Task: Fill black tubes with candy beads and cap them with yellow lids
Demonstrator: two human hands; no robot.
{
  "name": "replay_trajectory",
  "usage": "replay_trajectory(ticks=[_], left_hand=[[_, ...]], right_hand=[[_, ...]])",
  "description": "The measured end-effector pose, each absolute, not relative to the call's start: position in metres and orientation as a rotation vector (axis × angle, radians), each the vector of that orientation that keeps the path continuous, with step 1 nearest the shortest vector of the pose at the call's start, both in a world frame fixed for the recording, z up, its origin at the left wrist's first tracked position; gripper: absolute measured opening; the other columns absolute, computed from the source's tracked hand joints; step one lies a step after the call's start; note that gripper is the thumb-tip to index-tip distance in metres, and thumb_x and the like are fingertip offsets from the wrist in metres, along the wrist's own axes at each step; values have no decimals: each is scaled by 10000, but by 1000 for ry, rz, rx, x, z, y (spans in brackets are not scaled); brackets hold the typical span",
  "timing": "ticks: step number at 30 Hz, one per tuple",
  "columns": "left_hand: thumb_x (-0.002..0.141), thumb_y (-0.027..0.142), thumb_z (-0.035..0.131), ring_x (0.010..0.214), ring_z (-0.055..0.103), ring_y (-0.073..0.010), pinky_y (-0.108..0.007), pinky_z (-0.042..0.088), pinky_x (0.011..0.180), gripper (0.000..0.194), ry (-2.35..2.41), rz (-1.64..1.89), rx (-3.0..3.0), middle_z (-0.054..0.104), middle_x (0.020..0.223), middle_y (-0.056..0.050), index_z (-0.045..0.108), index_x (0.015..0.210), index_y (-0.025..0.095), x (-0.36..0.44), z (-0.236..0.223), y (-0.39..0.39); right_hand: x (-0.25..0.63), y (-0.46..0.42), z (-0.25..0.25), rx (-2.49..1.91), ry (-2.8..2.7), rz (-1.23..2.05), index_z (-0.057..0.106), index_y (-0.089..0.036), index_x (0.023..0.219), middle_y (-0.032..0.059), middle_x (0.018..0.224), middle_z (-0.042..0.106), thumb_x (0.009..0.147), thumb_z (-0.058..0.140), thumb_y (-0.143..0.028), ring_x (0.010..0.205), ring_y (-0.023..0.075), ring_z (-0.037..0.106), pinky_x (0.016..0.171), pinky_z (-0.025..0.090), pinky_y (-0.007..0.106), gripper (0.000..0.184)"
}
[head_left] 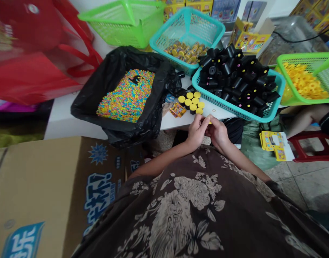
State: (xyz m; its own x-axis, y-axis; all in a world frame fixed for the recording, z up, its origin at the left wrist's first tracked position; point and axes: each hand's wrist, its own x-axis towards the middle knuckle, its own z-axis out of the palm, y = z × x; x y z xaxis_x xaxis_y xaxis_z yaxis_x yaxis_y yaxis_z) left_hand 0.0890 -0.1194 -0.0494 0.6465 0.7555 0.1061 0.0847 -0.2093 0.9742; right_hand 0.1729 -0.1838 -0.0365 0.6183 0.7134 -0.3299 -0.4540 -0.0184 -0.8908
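My left hand [197,130] and my right hand [218,132] meet just in front of the white table edge. Between their closed fingers shows a small yellow-topped piece [210,122]; most of it is covered by the fingers. On the table past my hands stands a cluster of black cylinders with yellow caps [193,101]. Beside that cluster lie small printed packets [177,109]. Behind my right hand is a turquoise basket [220,102] heaped with black plastic cylinders [235,77].
A bin lined with black plastic [86,104] holds multicoloured candy beads [129,96]. Another turquoise basket [187,21], green baskets [113,27] and a red bag [32,77] surround it. Yellow parts [305,82] fill a basket at right. A carton [40,193] stands left; another person's arm [305,120] shows right.
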Motion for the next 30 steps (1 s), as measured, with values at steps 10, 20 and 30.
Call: replay_trajectory(ticks=[10,20,30], left_hand=[[1045,587,499,607,603,-135,-281,495,548,342,664,653,1509,584,712,15,547,1018,249,80,-42,-119],[1036,655,458,471,492,-95,-262,367,450,403,613,519,1434,496,637,46,510,1029,256,74,-30,-121],[972,686,565,531,480,-102,-256,399,504,460,562,652,1311,478,643,39,540,895,233,76,-34,-127]], right_hand=[[172,-184,-23,-1299,-348,1075,570,-246,796,-8,595,539,742,736,-743,521,151,487,458,272,296,527],[166,-185,-14,-1298,-307,883,448,-251,681,-47,572,471,687,833,-560,472,104,410,418,247,271,493],[163,-181,-23,-1195,-267,852,471,-239,617,-80,513,431,567,907,-523,421,72,360,373,237,248,523]])
